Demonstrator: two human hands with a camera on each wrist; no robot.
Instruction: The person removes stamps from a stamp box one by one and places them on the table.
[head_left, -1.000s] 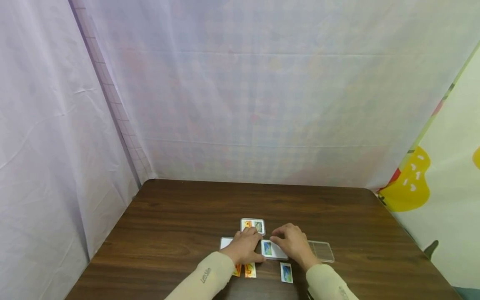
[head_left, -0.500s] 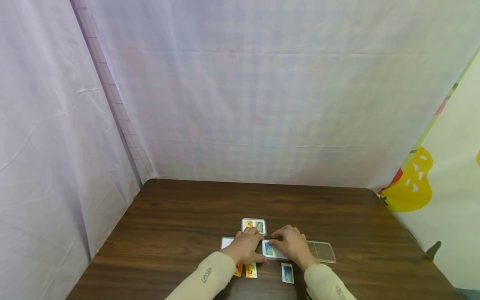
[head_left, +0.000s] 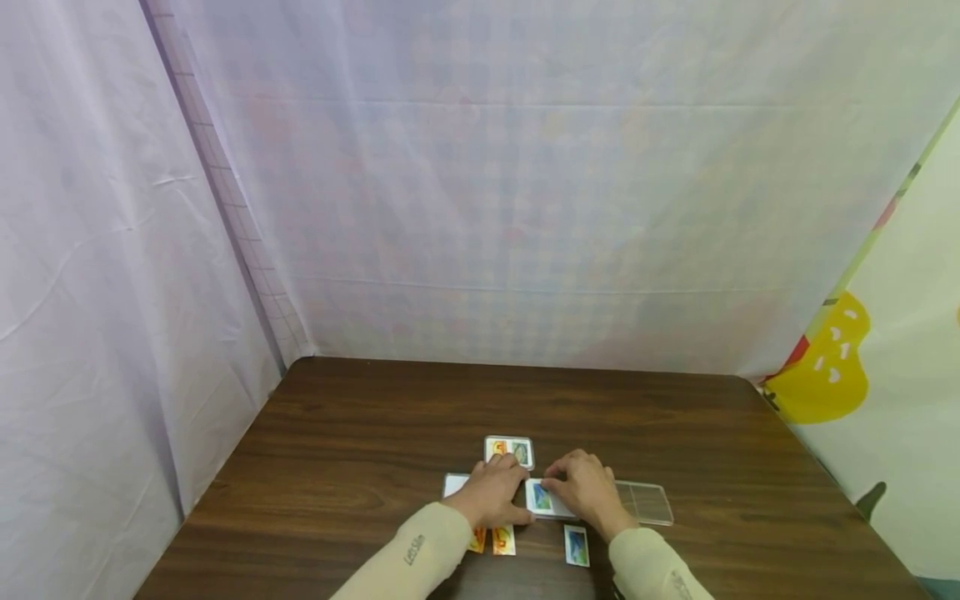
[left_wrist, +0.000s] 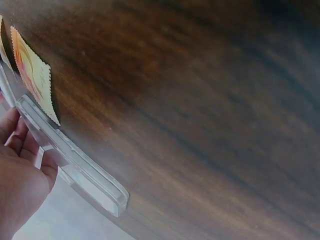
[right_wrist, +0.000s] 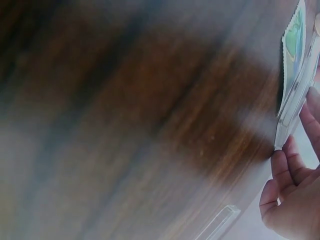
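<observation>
My left hand (head_left: 491,493) spans the left end of a shallow clear plastic case (head_left: 558,504) with a white insert, thumb at the near edge and fingers at the far edge. In the left wrist view its fingers curl beside the case's wall (left_wrist: 75,155). A blue-green stamp (head_left: 540,497) lies at the case's left side. My right hand (head_left: 588,490) brings thumb and index finger together at that stamp's edge, with its other fingers bent over the case. What lies under the right palm is hidden.
A second case (head_left: 509,451) holding two stamps stands behind. Another white-lined case (head_left: 453,484) is partly under my left hand. A clear lid (head_left: 648,503) lies right. Nearer are a blue-green stamp (head_left: 577,546) and two orange stamps (head_left: 504,540).
The hands keep nearly the same places. My right thumb and index finger shift very slightly about the stamp in the case. The whole view drifts a little to the right.
</observation>
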